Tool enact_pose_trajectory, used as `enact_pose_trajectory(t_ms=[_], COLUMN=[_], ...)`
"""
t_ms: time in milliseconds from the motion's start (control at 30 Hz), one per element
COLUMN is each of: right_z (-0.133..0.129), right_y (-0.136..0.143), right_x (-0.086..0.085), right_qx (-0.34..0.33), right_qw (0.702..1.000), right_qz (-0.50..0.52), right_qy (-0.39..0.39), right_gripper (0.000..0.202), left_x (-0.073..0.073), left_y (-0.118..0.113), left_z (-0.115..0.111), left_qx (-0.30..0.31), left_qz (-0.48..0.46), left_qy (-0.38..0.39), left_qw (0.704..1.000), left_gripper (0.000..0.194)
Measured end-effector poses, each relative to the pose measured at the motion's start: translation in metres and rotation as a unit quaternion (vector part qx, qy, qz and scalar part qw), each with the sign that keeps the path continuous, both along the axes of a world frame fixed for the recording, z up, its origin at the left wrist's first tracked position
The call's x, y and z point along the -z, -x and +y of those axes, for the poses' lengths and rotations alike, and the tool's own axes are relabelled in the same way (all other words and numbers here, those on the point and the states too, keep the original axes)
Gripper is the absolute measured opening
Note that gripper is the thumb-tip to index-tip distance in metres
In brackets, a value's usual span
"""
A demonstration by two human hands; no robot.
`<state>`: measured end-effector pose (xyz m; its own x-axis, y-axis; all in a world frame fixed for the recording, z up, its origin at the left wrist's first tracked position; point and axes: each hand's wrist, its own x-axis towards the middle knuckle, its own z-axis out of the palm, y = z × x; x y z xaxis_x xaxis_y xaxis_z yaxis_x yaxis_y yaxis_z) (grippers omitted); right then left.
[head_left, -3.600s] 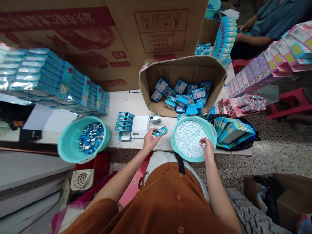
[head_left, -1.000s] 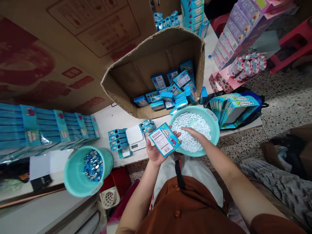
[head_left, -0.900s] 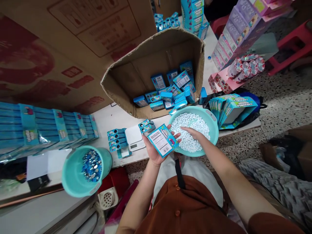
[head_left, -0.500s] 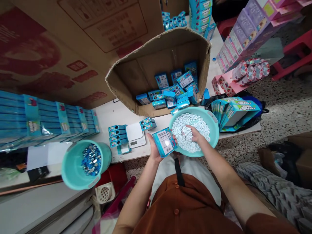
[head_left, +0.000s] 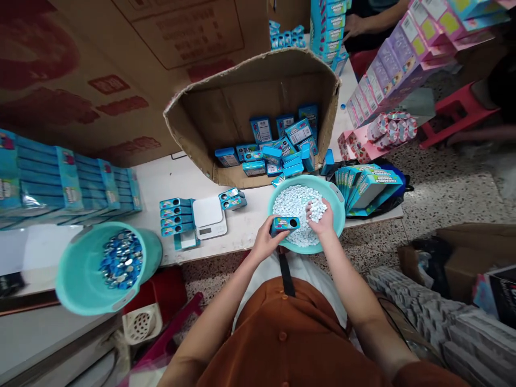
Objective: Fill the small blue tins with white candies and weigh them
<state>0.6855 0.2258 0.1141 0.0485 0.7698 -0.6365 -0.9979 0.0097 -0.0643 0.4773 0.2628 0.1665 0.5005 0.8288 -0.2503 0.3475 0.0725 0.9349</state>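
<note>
My left hand point(head_left: 266, 241) grips a small blue box point(head_left: 285, 224) over the near left rim of a turquoise basin; a dark round hole shows in the box's upward face. Cupped palm up, my right hand point(head_left: 324, 220) holds a heap of white candies point(head_left: 316, 209) above the basin's right half. The turquoise basin point(head_left: 341, 215) is filled with loose white candies point(head_left: 294, 200). Behind it, a cardboard box point(head_left: 237, 102) lies open towards me with several blue boxes point(head_left: 300, 132) inside. A white scale point(head_left: 208, 212) stands left of my hands, with blue boxes point(head_left: 175, 216) beside it.
At the left, a turquoise bucket point(head_left: 72, 274) holds blue and silver pieces. Packed blue boxes point(head_left: 80, 183) stand behind it. Flattened blue display boxes point(head_left: 368, 188) lie right of the basin. Pink and purple boxes point(head_left: 387, 70) are stacked at the right. Another person's hand point(head_left: 355, 26) shows at the top.
My left hand has turned the blue box so its holed face points up and brought it over the basin's rim. My right hand has risen from the candies with a palmful. The view has shifted.
</note>
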Motion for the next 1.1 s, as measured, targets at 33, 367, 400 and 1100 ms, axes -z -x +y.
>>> enact_pose_trajectory(t_ms=[33,367,400,1100], right_z=[-0.001,-0.002,-0.002,0.0], right_y=[-0.002,0.007,0.008,0.0], right_x=[-0.006,-0.043,-0.043,-0.056], right_qx=[0.012,0.054,0.062,0.087], right_qw=[1.0,0.982,0.979,0.945], right_qz=[-0.001,-0.171,-0.181,-0.313], right_qy=[-0.003,0.055,0.065,0.027], right_gripper=[0.018,0.022,0.023,0.028], left_x=[0.002,0.015,0.014,0.002], left_y=[-0.002,-0.036,-0.038,-0.06], left_z=[-0.002,-0.011,-0.011,-0.007], left_qx=[0.013,0.09,0.096,0.122], left_qz=[0.017,0.052,0.056,0.065], left_qy=[-0.034,-0.174,-0.183,-0.177], left_qw=[0.999,0.979,0.977,0.974], left_gripper=[0.042,0.042,0.042,0.044])
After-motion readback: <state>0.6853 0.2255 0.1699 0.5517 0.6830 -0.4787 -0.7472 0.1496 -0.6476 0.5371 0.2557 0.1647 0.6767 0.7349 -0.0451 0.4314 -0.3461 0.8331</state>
